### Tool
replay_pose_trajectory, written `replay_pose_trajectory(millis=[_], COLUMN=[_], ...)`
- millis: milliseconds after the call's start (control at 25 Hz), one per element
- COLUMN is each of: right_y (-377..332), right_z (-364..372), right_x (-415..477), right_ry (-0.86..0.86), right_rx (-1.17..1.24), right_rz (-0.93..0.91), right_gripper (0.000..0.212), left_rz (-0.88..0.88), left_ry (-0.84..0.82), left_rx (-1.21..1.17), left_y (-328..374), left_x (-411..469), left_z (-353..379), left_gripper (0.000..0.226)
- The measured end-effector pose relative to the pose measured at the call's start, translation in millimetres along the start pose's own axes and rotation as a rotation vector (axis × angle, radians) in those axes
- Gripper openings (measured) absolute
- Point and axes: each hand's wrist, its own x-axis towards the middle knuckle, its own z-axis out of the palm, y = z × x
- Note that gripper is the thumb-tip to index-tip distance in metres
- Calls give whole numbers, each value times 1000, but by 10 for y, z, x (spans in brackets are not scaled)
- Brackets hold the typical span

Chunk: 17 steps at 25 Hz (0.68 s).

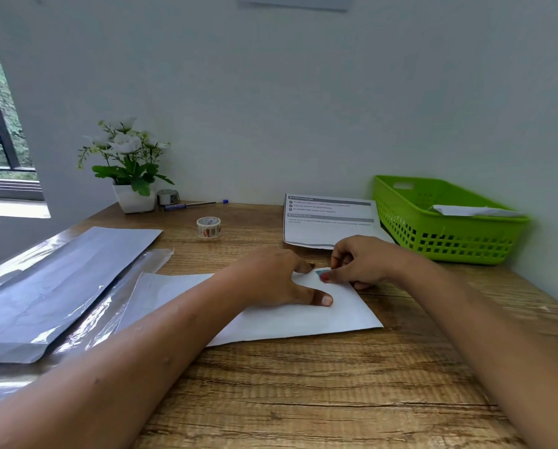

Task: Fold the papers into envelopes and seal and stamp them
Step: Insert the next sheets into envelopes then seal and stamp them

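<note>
White envelope (pixel 303 315) is pinned under the flat left hand (pixel 271 280); the stamp (pixel 320 273), pinched by the right hand (pixel 358 264), likely needs pressing down.

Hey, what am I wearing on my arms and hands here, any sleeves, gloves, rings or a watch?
Nothing worn shows. The left hand and right hand are bare, no gloves, rings or watch, and both forearms are uncovered, no sleeve in view. The right thumbnail looks reddish, possibly polish.

Stamp (pixel 319 273) partly under fingers (pixel 329 277) of right hand (pixel 360 262); instruction sheet (pixel 323 230) print unreadable; plastic sleeve (pixel 60 286) off left edge
</note>
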Motion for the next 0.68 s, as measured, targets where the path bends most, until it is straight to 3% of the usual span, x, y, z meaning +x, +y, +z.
replay_pose_trajectory(millis=[360,680], right_y=[-48,-30], right_z=[93,51], right_x=[97,122], right_ry=[164,97], right_rx=[-110,30], right_rz=[54,83], right_gripper=[33,14], left_rz=[10,47], left_ry=[-11,-12], left_rx=[36,54], left_y=[-18,-22], left_x=[10,-4], left_z=[21,17], left_gripper=[83,75])
